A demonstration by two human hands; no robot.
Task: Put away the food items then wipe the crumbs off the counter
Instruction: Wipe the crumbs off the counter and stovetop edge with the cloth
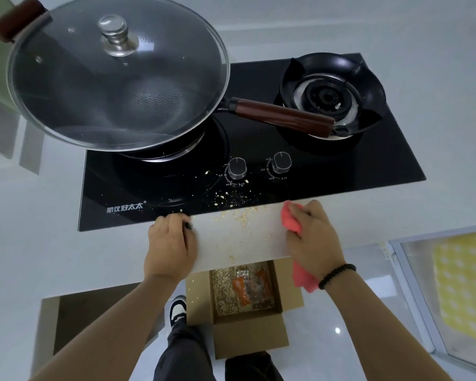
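A: What is the right hand (311,237) doing?

B: Its fingers are curled over a pink cloth (291,220), pressing it on the front strip of the white bench (239,243); the cloth's tail hangs down past the wrist.

A: And the left hand (171,243)?

B: It lies knuckles up on the same strip with fingers bent at the stove's edge. Whether it holds anything, I cannot tell.

A: Where are the crumbs (239,215)?

B: Between the two hands, closer to the cloth, with more scattered just beyond on the black stove (368,166), near its knobs (237,167).

A: And the food?

B: Below the hands, on the floor, an open cardboard box (248,334) holds orange packets (253,287) and loose flakes. Beyond the left hand sits a lidded wok (116,75).
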